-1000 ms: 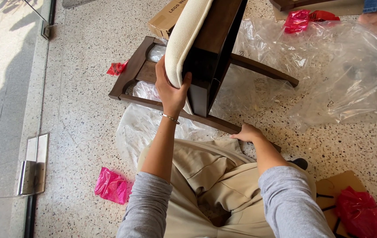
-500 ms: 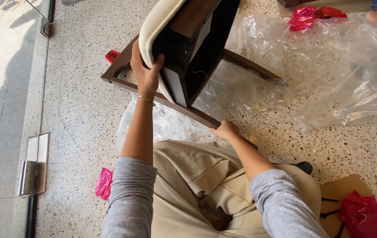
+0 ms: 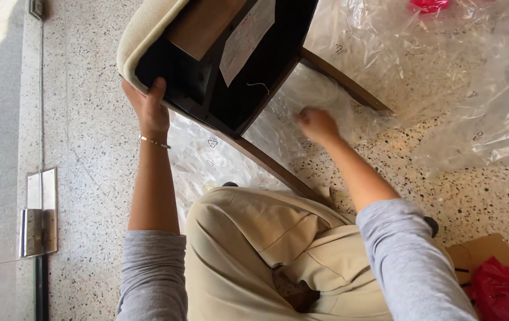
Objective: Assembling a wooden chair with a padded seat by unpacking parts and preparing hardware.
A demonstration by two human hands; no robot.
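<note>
A speckled terrazzo floor (image 3: 88,119) fills the frame. Clear plastic sheet (image 3: 444,89) spreads crumpled over its upper right and centre. On it, at top centre, a dark wooden chair (image 3: 254,65) stands tipped, its black underside facing the camera with a white paper label (image 3: 245,35) stuck on it, and its cream cushion (image 3: 144,27) curving along the upper left edge. One brown leg (image 3: 343,80) runs to the right over the plastic; another rail (image 3: 266,163) slants down toward the person's beige trousers (image 3: 266,255) at bottom centre. The left hand (image 3: 147,107), left of centre, grips the chair's lower left edge, thumb on the black underside, a thin bracelet (image 3: 154,141) at the wrist. The right hand (image 3: 315,123), centre, is blurred over the plastic beside the chair frame, fingers curled; I cannot tell whether it grips anything. A cardboard piece (image 3: 480,249) and a red bag (image 3: 504,291) lie at lower right. A metal door fitting (image 3: 37,211) sits at left.
</note>
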